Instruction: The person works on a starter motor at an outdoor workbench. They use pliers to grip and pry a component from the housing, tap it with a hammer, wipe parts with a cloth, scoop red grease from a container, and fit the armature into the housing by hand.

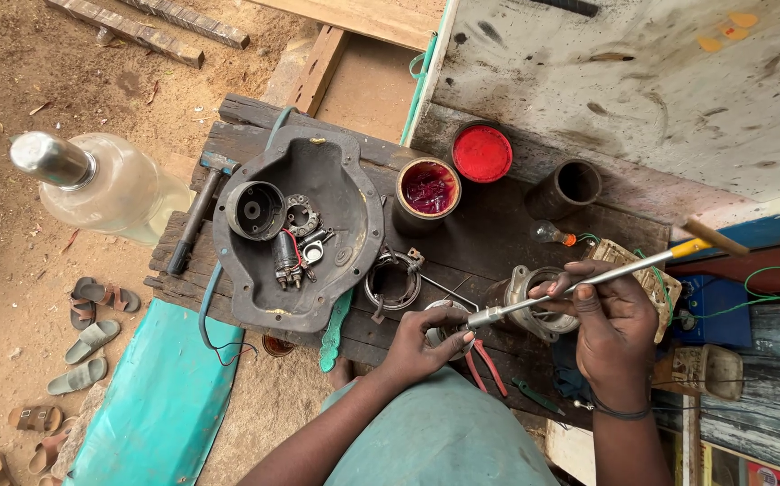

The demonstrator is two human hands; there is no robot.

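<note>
Pinched in the right hand [610, 319], a long metal rod [579, 285] with a yellow-and-wood handle slants down to the left; its tip meets a small round part [448, 326] that the left hand [421, 346] cups with curled fingers, on the dark bench [489, 225]. By the look of it, the step is working the tip into that part — steady pressure and a firm hold seem called for. Red-handled pliers [489, 364] lie just beside, a grey housing [295, 229] further left.

Two hands [426, 346], one soldering iron [588, 281]
</note>
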